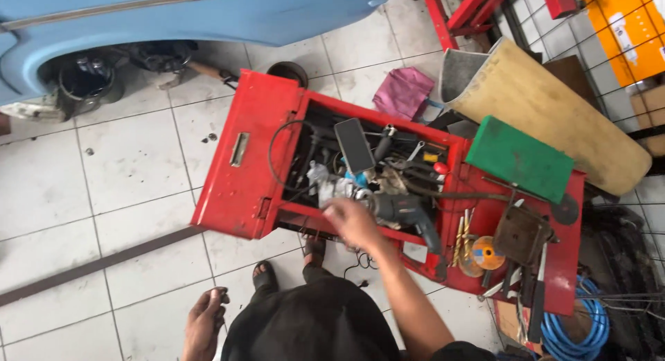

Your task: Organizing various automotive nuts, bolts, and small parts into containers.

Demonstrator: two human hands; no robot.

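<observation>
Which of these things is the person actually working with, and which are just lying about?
In hand:
right hand reaching into the red tool chest
grey power drill beside that hand

Lying about:
green case
blue hose coil
pink rag
rolled mat
left hand, low by the floor, holding nothing

1. My right arm stretches forward from the lower right, bare to the elbow.
2. My right hand (353,221) is blurred, fingers loosely curled, knuckles up; its grip cannot be made out.
3. My left hand (204,323) hangs low, fingers slack, holding nothing.
</observation>
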